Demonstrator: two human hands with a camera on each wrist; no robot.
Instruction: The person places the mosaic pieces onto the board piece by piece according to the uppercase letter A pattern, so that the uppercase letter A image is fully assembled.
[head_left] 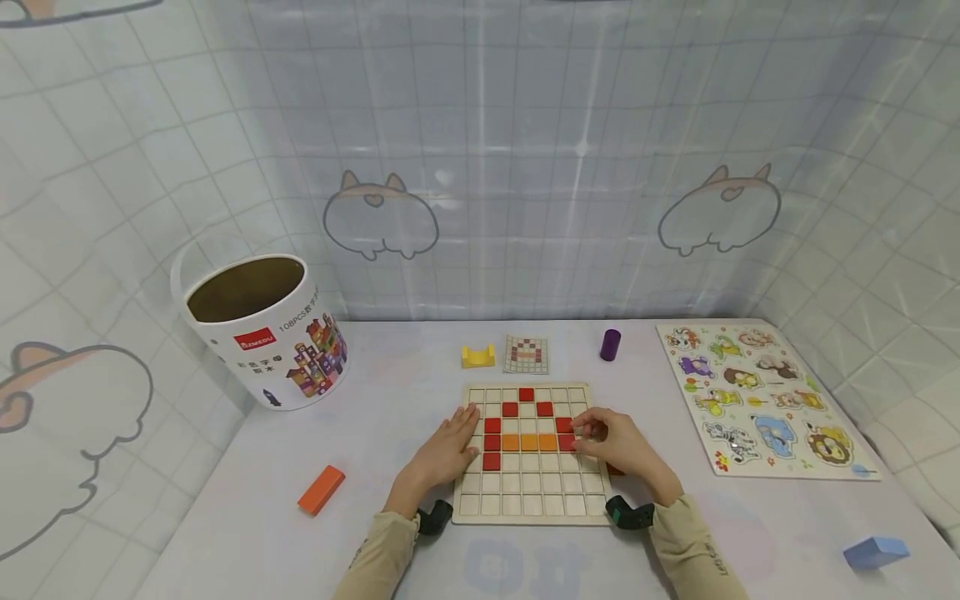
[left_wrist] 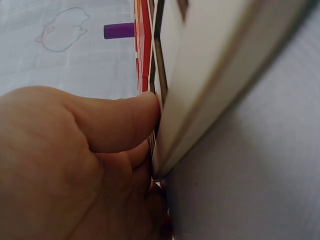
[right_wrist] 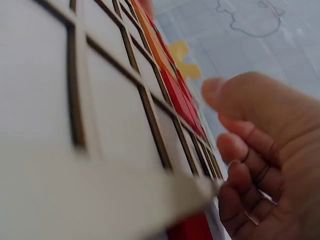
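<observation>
A wooden grid board (head_left: pixel 532 505) lies flat, with red tiles (head_left: pixel 491 461) and a row of orange tiles (head_left: pixel 528 442) set in its cells. My left hand (head_left: pixel 442 450) rests at the board's left edge, fingers extended and thumb touching the board (left_wrist: pixel 200 100). Over the right side hovers my right hand (head_left: pixel 622 446), its fingertips beside the red tiles (head_left: pixel 565 442). In the right wrist view, the thumb stands apart from the bent fingers, with nothing visible between them. A red piece (head_left: pixel 615 470) is partly hidden beneath the right hand.
Behind the board are a pattern card (head_left: pixel 527 355), a yellow arched block (head_left: pixel 477 357) and a purple cylinder (head_left: pixel 611 345). A white bucket (head_left: pixel 262 358) stands back left, an animal puzzle (head_left: pixel 757 400) right. An orange block (head_left: pixel 321 490) and a blue block (head_left: pixel 875 552) lie nearer.
</observation>
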